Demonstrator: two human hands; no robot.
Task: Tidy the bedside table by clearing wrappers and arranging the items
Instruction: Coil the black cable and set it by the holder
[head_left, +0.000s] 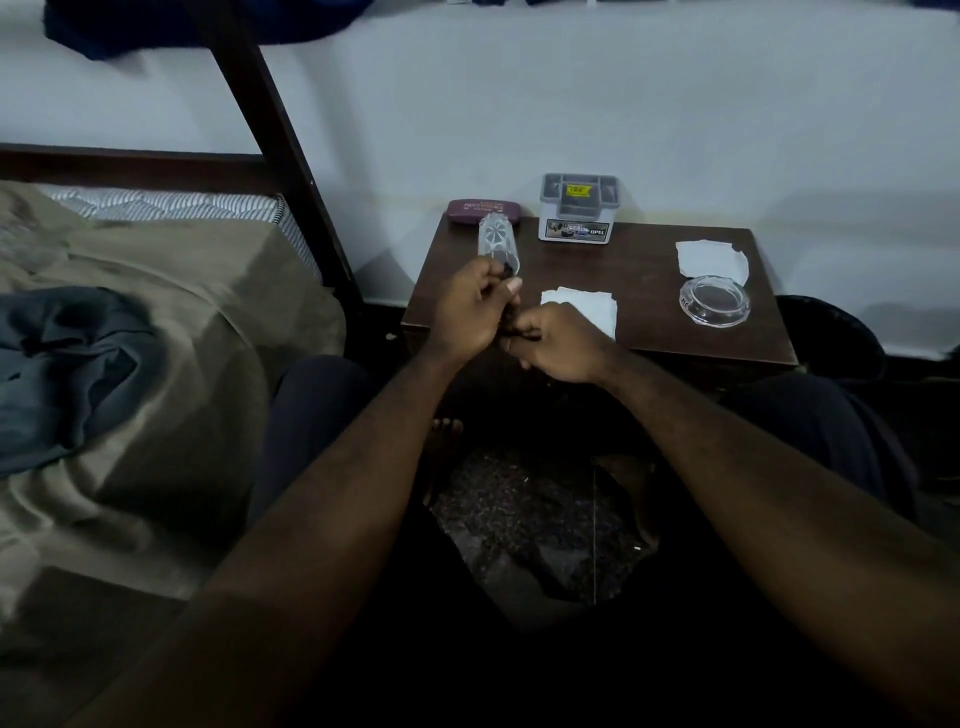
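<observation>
The left grip (470, 306) and the right grip (561, 345) met in the middle of the frame, over the near left corner of the bench (649, 312). Both were narrow, with fingers curled in. They seemed to pinch one small dark scrap (511, 314) between them. It was too dark to tell what it was; it may have been a wrapper. It would be light and soft, so a fingertip pinch should do.

A clear glass (496, 239) was tipped over just above the left grip, with something dark in its near end. I could not tell if the fingers touched it. Glass is smooth and can break, so it wants a hold round its middle.

A white paper (587, 306) lay flat just right of the grips. A torn paper (711, 257) lay further right and seemed tucked under an ashtray (714, 301). Paper is thin and light; a corner is the best place to pinch. The ashtray looked heavy and likely needs lifting off first.
</observation>
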